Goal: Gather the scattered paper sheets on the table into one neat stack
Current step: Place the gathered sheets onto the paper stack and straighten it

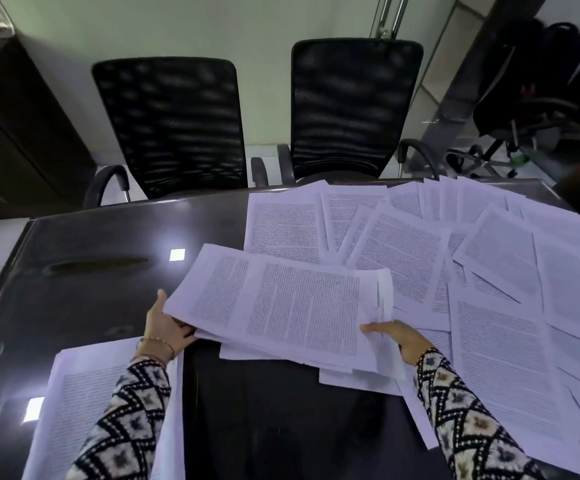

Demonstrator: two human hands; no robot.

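I hold a loose bundle of printed sheets (281, 306) just above the dark glossy table (91, 271), lying crosswise in front of me. My left hand (163, 327) grips the bundle's left end, thumb up along its edge. My right hand (399, 336) grips its right end, thumb on top of the sheets. Several more printed sheets (489, 271) lie fanned and overlapping across the right half of the table. Under my left forearm, at the near left, lies a separate pile of sheets (73, 403).
Two black mesh office chairs (174, 126) (350, 109) stand at the table's far edge. A dark cabinet (14, 133) is at the far left. Another chair with a wheeled base (524, 98) stands at the far right.
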